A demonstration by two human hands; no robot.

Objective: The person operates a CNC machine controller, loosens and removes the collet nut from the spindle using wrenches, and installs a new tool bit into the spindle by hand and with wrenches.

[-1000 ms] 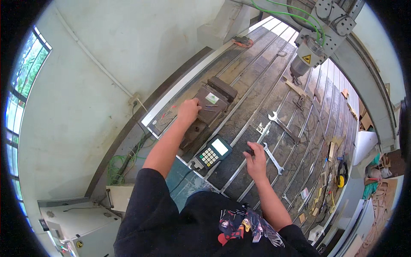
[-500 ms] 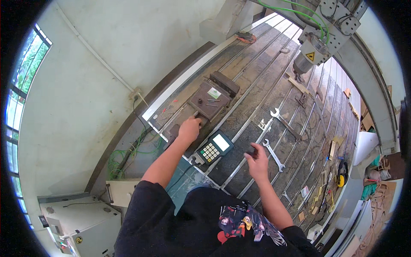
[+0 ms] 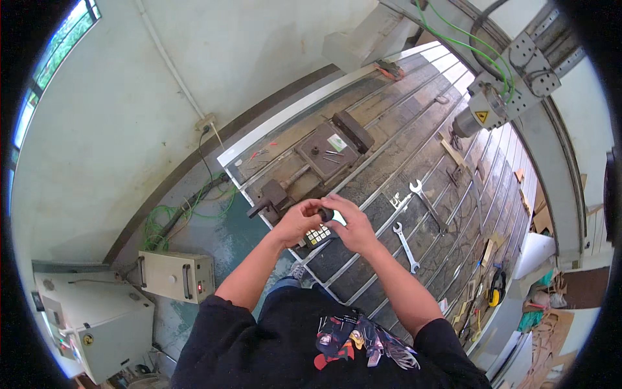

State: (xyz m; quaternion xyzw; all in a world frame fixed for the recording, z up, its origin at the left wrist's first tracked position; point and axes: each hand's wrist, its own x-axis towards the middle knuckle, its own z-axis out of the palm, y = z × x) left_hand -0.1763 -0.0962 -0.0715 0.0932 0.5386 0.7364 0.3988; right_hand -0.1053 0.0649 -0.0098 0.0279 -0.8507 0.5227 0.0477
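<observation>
My left hand (image 3: 297, 222) and my right hand (image 3: 353, 225) meet in front of me, their fingers closed round a small dark, round metal part (image 3: 326, 213). Fingers cover much of it, and its exact kind cannot be made out. Below the hands lies a handheld keypad controller (image 3: 317, 236), mostly hidden, on the slotted machine bed. A brown machine vise (image 3: 327, 155) sits beyond the hands, with small pins and bits on its top. Two open-end wrenches, a larger one (image 3: 427, 204) and a smaller one (image 3: 406, 247), rest on the bed to the right.
A spindle head (image 3: 472, 119) with green cables hangs at the upper right. Wood strips (image 3: 453, 154) and a yellow-black tool (image 3: 497, 289) lie farther along the bed (image 3: 363, 227). A beige box (image 3: 172, 277) and a grey cabinet (image 3: 116, 330) stand at lower left, near tangled green cable.
My left hand has come away from beside the vise, and my right hand has moved left to meet it. Both now hold the dark part above the controller. The view has shifted.
</observation>
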